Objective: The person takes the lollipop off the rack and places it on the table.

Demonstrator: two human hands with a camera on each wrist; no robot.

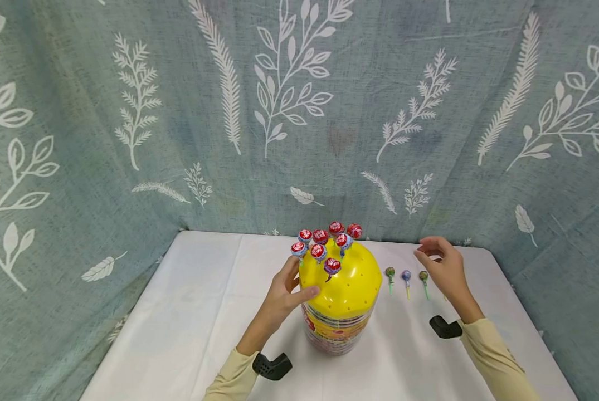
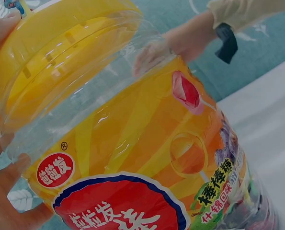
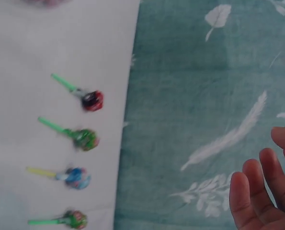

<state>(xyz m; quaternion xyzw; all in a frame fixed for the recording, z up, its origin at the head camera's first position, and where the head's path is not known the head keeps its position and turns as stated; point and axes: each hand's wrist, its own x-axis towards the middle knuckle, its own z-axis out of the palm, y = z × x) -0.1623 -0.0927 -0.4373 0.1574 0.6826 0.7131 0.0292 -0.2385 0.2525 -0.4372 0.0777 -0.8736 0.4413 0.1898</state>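
Observation:
A clear plastic lollipop jar (image 1: 336,337) with a yellow, domed, holed lid (image 1: 351,278) stands on the table. Several lollipops (image 1: 332,266) with red-and-white or purple wrappers stick up from the lid's left and back part. My left hand (image 1: 285,292) grips the jar from the left, thumb on the lid and fingers around the side; the left wrist view shows its fingertips against the jar wall. Over the table to the right, my right hand (image 1: 446,270) hovers with loosely bent fingers and nothing in them. Below and beside it lies a row of lollipops (image 3: 86,139) with green and yellow sticks.
A white cloth covers the table (image 1: 179,312), and its back edge meets a green leaf-patterned curtain (image 1: 299,178) that also hangs at both sides. Each wrist carries a black device (image 1: 272,366). The jar's label (image 2: 128,143) is orange and red.

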